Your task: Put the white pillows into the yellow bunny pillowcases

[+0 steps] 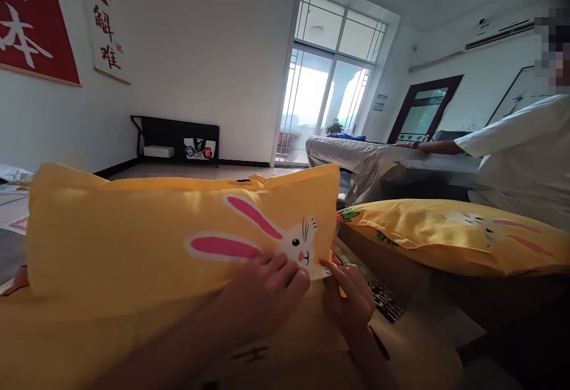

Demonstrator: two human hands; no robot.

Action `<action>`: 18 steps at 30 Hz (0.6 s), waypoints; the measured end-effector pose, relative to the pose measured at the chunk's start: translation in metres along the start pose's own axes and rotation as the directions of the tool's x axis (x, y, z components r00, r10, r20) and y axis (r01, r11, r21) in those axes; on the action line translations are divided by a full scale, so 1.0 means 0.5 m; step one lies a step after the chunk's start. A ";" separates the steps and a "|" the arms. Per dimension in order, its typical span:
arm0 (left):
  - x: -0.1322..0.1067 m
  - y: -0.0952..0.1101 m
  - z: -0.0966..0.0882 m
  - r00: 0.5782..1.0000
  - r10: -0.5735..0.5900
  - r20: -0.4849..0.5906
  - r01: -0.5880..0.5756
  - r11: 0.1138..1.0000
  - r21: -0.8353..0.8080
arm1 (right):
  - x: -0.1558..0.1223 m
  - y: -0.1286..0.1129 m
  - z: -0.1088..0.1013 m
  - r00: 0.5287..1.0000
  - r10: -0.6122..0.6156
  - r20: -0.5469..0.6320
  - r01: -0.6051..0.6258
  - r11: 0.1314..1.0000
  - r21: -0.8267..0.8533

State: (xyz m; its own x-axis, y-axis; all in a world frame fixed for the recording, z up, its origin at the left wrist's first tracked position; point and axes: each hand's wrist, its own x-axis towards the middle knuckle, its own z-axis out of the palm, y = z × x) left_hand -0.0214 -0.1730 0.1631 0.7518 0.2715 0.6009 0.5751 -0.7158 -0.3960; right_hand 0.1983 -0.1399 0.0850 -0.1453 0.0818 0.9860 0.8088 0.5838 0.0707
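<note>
A plump yellow pillow [133, 235] with a white rabbit print and long pink ears stands on its side before me. My left hand [274, 283] has its fingers curled against the pillow's lower edge, just under the rabbit's face. Close by on the right, my right hand [350, 295] pinches the pillow's bottom corner between thumb and fingers. Yellow fabric with dark marks, seen below my forearms, spreads across the foreground. A second yellow rabbit pillow [445, 230] lies flat at the right, apart from both hands.
At the right a person in a white shirt [525, 140] rests an arm on a bed with a grey cover [338, 148]. A black low shelf [178, 126] stands by the back wall. Glass doors [329, 93] are behind, and a printed sheet [387, 301] lies beside my right hand.
</note>
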 end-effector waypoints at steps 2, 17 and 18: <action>-0.018 -0.048 -0.005 0.998 -0.007 0.066 0.006 1.000 0.024 | 0.001 0.021 0.003 1.000 0.004 -0.006 -0.004 0.999 -0.032; -0.421 -0.363 -0.046 0.627 -0.726 0.283 0.712 0.681 0.168 | 0.024 0.105 0.098 0.976 0.018 0.216 0.021 0.984 -0.179; -0.432 -0.370 -0.043 0.595 -0.749 0.293 0.742 0.651 0.158 | 0.027 0.108 0.107 0.972 0.033 0.231 0.008 0.985 -0.174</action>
State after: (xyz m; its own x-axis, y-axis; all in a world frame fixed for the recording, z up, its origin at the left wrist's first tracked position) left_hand -0.2975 -0.1131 0.1214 0.1112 0.8859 0.4504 0.9834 -0.1633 0.0785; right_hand 0.2098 -0.0642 0.0938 -0.2464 0.2854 0.9262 0.8945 0.4349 0.1040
